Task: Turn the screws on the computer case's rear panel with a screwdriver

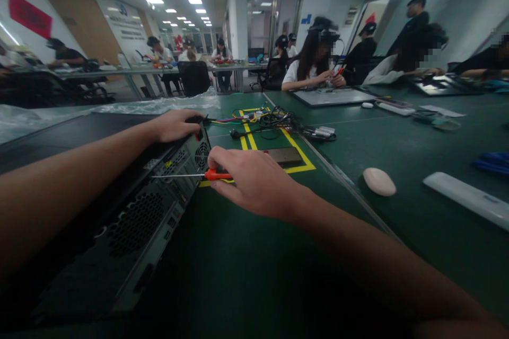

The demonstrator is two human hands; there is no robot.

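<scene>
A black desktop computer case (79, 265) lies along the left side of the green table, its back panel with vents and ports facing right. My left hand (177, 124) rests over the far top corner of the case, its fingers curled round the edge and partly hidden. In my right hand (258, 183) is a screwdriver (217, 175) with an orange handle, gripped between thumb and fingers. Its thin metal shaft points left at the upper part of the back panel. Whether the tip sits in a screw is too small to tell.
Beyond my right hand, a tangle of cables (282, 119) and a brown flat block (284, 155) lie by yellow tape (306, 161). A pale computer mouse (379, 181) and a white bar (469, 196) are at right. Clear plastic wrap (159, 105) lies behind the case. Several people sit at tables beyond.
</scene>
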